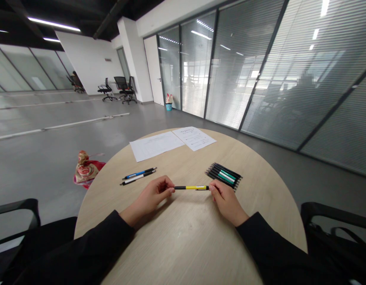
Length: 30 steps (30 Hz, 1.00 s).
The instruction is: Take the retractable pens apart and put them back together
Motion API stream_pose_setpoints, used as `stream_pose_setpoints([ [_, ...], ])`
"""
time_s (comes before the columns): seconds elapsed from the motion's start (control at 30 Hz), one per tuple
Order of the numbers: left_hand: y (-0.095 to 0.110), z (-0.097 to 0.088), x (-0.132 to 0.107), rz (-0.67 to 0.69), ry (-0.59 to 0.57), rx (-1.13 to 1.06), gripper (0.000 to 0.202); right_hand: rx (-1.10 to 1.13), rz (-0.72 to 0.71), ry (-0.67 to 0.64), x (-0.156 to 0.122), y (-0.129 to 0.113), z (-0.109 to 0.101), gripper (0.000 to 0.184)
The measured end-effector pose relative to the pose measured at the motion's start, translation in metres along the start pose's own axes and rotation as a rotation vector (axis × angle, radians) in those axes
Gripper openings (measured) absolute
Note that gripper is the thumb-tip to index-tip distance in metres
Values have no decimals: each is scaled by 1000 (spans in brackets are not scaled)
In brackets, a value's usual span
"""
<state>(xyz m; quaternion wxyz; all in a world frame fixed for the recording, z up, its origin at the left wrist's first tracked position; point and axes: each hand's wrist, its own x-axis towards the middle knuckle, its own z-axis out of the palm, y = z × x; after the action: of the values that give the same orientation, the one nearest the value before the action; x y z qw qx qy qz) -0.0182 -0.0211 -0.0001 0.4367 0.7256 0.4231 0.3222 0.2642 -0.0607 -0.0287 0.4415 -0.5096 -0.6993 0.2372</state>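
Far left, a black chair arm (16, 209) at the table's edge, and beyond it on the grey floor, a red and tan cloth bag (86, 168). Well back, two office chairs (125, 89) against a white pillar. On the round wood table (185, 245), a blue pen (135, 174) and a white pen (133, 179) side by side, near the left hand (150, 196) but not touching it. Left hand closed, fingertips pinched on the black end of a yellow pen (190, 187), black sleeve (82, 241) reaching in from the lower left. Farther up the table, two printed sheets (156, 146) lying edge to edge, and far behind them a small blue bin (169, 107) by the glass wall (260, 67). Yellow pen level across the middle of the table, spanning the gap between both hands, the only thing in hand. Right hand (227, 202) also closed, fingers and thumb gripping the pen's other end. Just beside that hand, a bundle of green and white pens (222, 176), close enough to limit any sideways shift. Far right, another black chair arm (328, 211).
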Motion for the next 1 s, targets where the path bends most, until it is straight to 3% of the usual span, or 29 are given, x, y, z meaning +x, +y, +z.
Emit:
stream_pose_setpoints([
  [1.0,-1,0,0,7,-7,-13,19,47,44,-19,-3,7,3,34],
])
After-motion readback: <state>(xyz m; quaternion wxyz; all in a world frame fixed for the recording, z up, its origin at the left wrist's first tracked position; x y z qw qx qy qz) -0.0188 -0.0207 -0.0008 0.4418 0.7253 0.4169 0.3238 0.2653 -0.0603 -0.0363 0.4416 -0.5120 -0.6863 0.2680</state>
